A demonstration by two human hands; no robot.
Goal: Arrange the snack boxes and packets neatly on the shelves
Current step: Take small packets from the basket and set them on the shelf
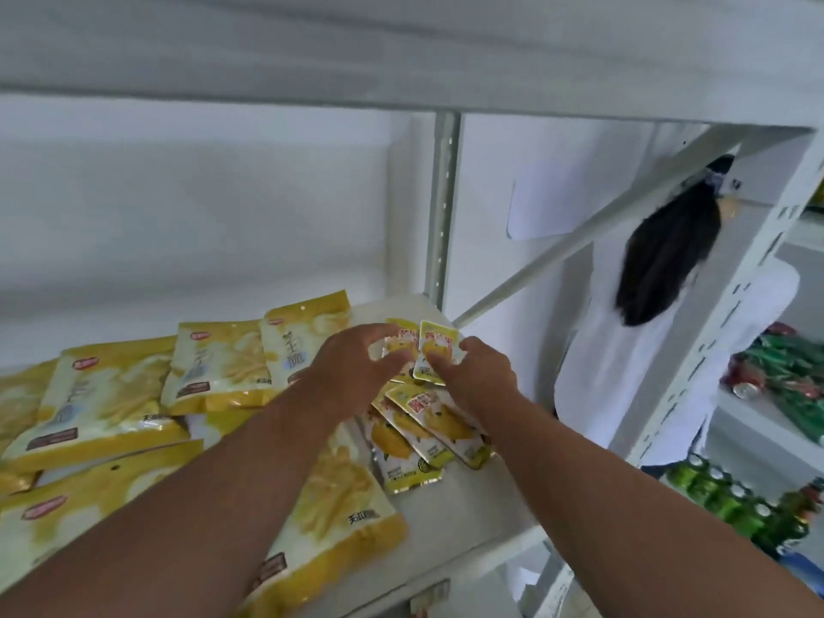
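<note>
Two arms outstretched; left hand (356, 359) and right hand (481, 368) each pinching small yellow packet (439, 345) upright.

Glossy plastic packets (111, 408), matt white-painted metal shelf (468, 497)

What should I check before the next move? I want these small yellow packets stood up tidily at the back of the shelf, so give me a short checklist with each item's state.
1. Left hand grips the left upright small packet: ok.
2. Right hand grips the right upright small packet: ok.
3. The two held packets side by side, edges aligned: not ok, they overlap slightly.
4. Loose small packets below the hands tidy: not ok, they lie fanned and overlapping.
5. Large yellow snack bags to the left in a neat row: not ok, tilted and overlapping.
6. Bare shelf space to the right: ok.
</note>
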